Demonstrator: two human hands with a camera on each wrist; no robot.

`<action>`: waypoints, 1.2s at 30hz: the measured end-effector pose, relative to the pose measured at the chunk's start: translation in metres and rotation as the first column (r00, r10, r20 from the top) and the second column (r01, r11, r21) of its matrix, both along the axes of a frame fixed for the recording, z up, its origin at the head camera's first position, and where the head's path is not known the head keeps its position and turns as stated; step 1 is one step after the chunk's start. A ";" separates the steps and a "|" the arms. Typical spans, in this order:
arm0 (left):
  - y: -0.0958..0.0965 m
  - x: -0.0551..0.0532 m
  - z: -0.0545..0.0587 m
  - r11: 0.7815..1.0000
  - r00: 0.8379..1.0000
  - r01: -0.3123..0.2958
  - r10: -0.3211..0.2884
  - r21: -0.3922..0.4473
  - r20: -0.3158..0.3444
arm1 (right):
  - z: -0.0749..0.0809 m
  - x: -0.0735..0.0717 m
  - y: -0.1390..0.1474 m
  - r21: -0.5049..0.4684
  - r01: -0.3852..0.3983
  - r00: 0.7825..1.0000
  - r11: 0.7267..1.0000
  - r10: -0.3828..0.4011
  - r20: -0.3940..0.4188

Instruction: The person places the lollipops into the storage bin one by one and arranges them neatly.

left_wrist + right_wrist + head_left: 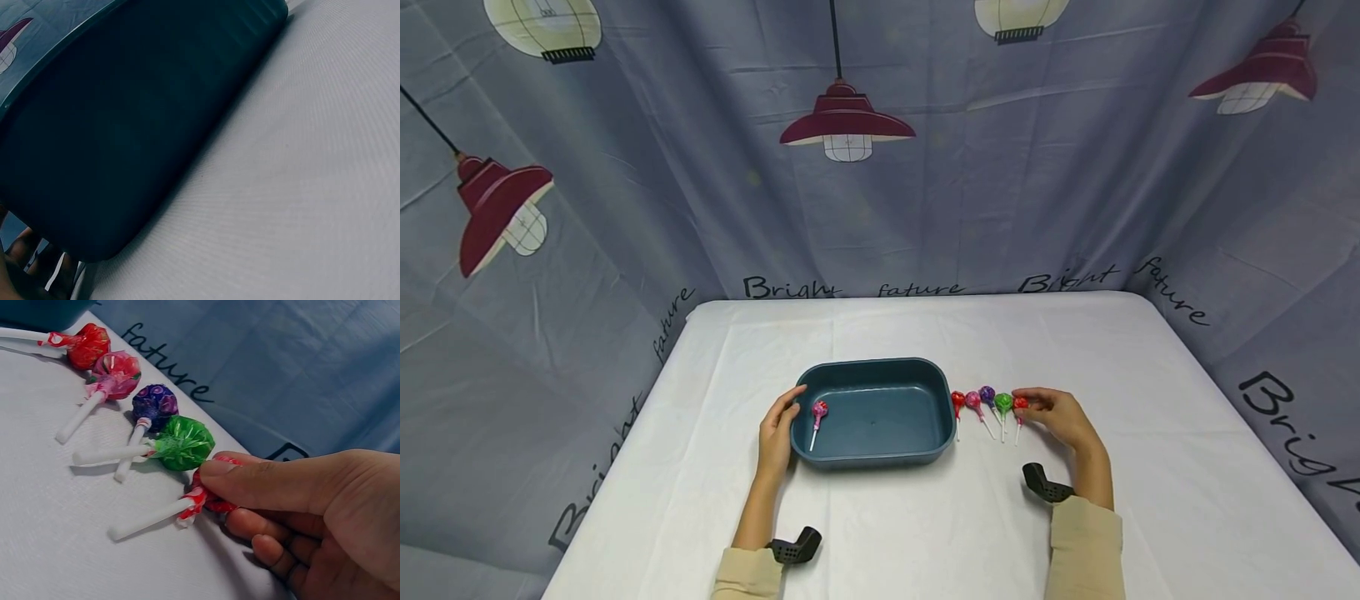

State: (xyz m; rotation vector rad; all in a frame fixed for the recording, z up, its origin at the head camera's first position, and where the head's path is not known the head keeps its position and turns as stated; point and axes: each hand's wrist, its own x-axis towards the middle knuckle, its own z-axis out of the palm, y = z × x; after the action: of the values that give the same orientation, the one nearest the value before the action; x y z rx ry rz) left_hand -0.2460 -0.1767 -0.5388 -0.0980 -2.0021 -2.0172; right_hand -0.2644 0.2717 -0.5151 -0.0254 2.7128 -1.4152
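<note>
My left hand (777, 432) holds the left end of a dark teal plastic tray (872, 460), its fingers at the rim. In the left wrist view, fingers (25, 250) bend against the tray's end wall. One pink-wrapped lollipop (819, 410) lies inside, near that end. To the tray's right, my right hand (1060, 415) pinches a red lollipop (201, 495) by its wrapped head between thumb and index finger, the white stick pointing out over the cloth. Beside it lie a green lollipop (185, 442), a purple one (155, 407), a pink one (117, 375) and another red one (89, 347).
A white cloth (925, 533) covers the table. The leftmost red lollipop lies right by the tray's right wall. Behind and around the table hangs a grey-blue curtain (910, 217) with printed lamps and lettering. Each wrist wears a black camera mount (797, 547).
</note>
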 end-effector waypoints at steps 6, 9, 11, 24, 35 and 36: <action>0.004 0.009 0.020 1.000 1.000 0.014 -0.014 -0.018 -0.002 | 0.006 0.004 0.002 -0.001 -0.027 0.999 1.000 0.027 0.031; 0.005 0.012 0.025 1.000 1.000 0.019 -0.019 -0.017 0.005 | 0.009 0.006 0.003 -0.010 -0.024 0.999 1.000 0.024 0.049; 0.005 0.012 0.027 1.000 1.000 0.024 -0.023 -0.010 0.013 | 0.011 0.009 0.002 -0.027 -0.011 0.998 1.000 0.012 0.061; 0.005 0.011 0.026 1.000 1.000 0.015 -0.015 -0.015 -0.005 | 0.032 0.017 -0.002 -0.121 -0.054 0.998 0.991 0.050 -0.035; 0.004 0.010 0.026 1.000 1.000 0.019 -0.019 -0.014 0.011 | 0.050 0.018 -0.015 -0.171 -0.102 0.991 0.980 0.084 -0.109; 0.004 0.009 0.025 1.000 1.000 0.018 -0.018 -0.015 0.010 | 0.051 0.018 -0.017 -0.179 -0.106 0.989 0.978 0.086 -0.117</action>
State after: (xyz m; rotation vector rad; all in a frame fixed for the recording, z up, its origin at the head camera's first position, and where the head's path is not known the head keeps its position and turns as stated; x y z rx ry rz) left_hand -0.2371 -0.1730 -0.5141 -0.1103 -2.0300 -2.0178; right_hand -0.2469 0.2551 -0.4638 -0.2487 2.6116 -1.6769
